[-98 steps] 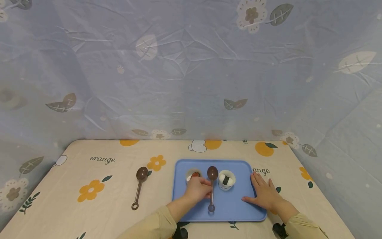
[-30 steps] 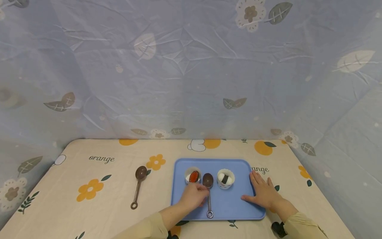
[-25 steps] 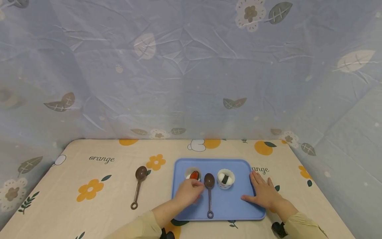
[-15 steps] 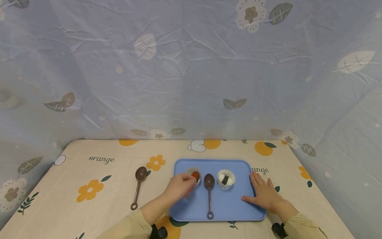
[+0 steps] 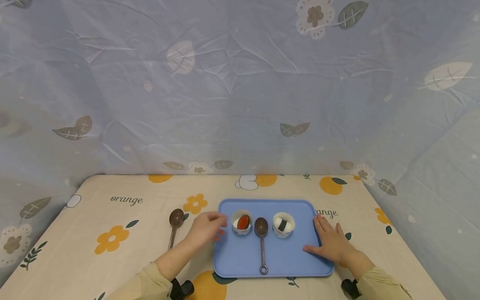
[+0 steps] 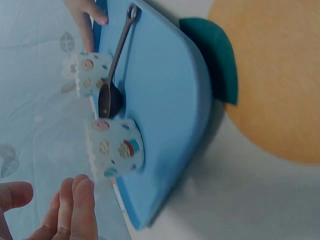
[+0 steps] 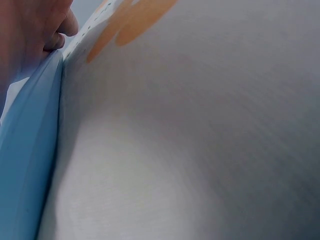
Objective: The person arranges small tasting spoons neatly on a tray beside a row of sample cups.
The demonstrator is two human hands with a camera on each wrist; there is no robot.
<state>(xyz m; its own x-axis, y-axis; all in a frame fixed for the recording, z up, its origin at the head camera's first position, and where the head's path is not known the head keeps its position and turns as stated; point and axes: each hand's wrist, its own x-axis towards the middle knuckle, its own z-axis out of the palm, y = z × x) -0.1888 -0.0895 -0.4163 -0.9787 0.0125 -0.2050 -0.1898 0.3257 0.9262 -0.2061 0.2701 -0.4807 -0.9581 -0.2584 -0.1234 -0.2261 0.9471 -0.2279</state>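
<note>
On the blue tray a brown spoon lies between two patterned paper cups. The left cup holds a piece of sushi with a red-orange top. In the right cup is a white rice ball with a black band. My left hand is in the air by the tray's left edge, fingers loosely bent and holding nothing; the left wrist view shows its fingers close to the left cup. My right hand rests on the tray's right rim, fingers spread.
A second brown spoon lies on the patterned tablecloth left of the tray, its handle end hidden behind my left forearm. A grey-blue floral cloth hangs behind the table and along its sides.
My left hand let go of the spoon, which lies on the tray a little nearer me than before. The hand then moved left past the left cup. The right hand stayed in place.
</note>
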